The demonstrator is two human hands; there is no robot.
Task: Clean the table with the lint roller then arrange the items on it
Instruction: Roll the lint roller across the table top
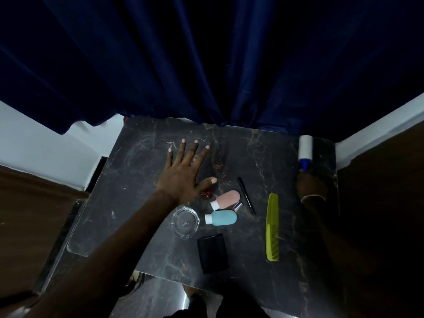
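A dark marble table (142, 203) fills the middle of the head view. My right hand (309, 184) grips the blue handle of the lint roller (305, 149), whose white roll lies near the table's far right corner. My left hand (183, 173) rests flat on the tabletop, fingers spread, holding nothing. Just beside its thumb lie a pink bottle (226, 199), a teal bottle (221, 218), a black pen (246, 195) and a glass ashtray (185, 222). A black case (213, 253) and a yellow-green comb (272, 227) lie nearer me.
A dark blue curtain (206, 65) hangs behind the table and touches its far edge. A small silver-capped item (237, 206) sits between the bottles, and a small reddish object (206, 195) is under my left thumb. Brown floor (29, 226) lies on both sides.
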